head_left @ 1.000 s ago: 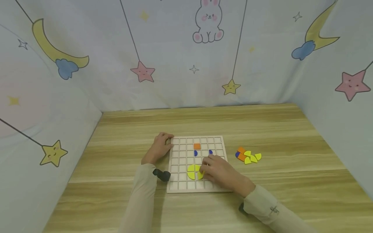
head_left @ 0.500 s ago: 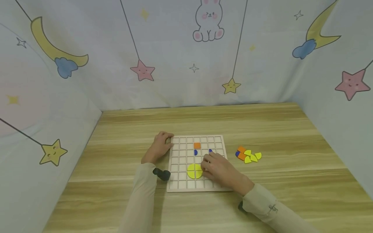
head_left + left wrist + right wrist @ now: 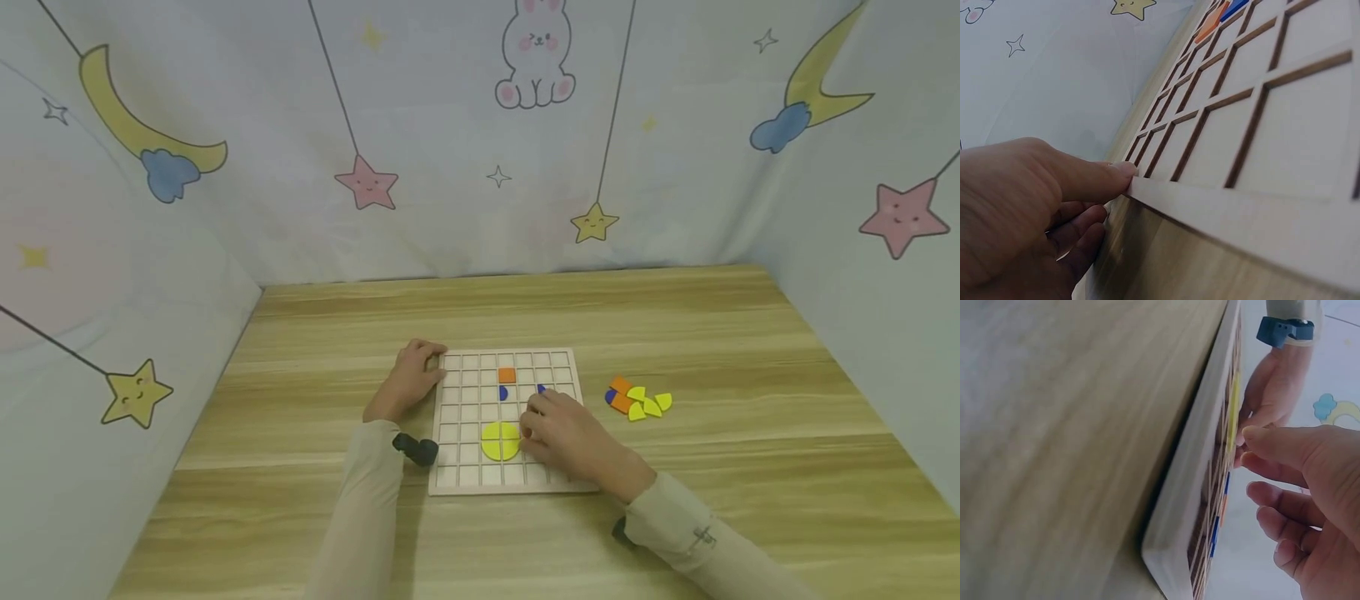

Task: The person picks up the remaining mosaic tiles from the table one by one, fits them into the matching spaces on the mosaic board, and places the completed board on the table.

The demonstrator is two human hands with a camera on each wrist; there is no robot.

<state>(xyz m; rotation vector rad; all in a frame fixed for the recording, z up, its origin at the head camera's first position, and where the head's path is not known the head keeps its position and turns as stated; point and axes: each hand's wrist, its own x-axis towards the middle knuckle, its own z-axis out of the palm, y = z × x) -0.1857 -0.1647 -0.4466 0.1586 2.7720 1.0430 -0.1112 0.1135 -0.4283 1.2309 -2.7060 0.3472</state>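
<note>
A pale wooden square board with a grid of shallow cells (image 3: 510, 491) lies flat on the wood-grain worktop (image 3: 322, 333). The left hand (image 3: 407, 382) is at its far left corner, thumb straight and touching the rim, the other fingers loosely bent beside the edge. The right hand (image 3: 566, 433) hovers just above the board's right part, fingers half bent, thumb and forefinger tips close together with nothing visible between them. Just left of those fingertips, four bright yellow quarter-round pieces (image 3: 492, 433) sit in neighbouring cells and form a disc. Farther up the board are an orange square piece (image 3: 507, 376), a blue rounded piece (image 3: 503, 392) just on its near side, and a second blue piece (image 3: 542, 388) to the right, partly hidden by the right hand. On the worktop to the right of the board lies a loose cluster of yellow, orange and blue pieces (image 3: 651, 407), some overlapping. A white cloth backdrop printed with stars, moons and a rabbit (image 3: 442, 242) hangs behind.
</note>
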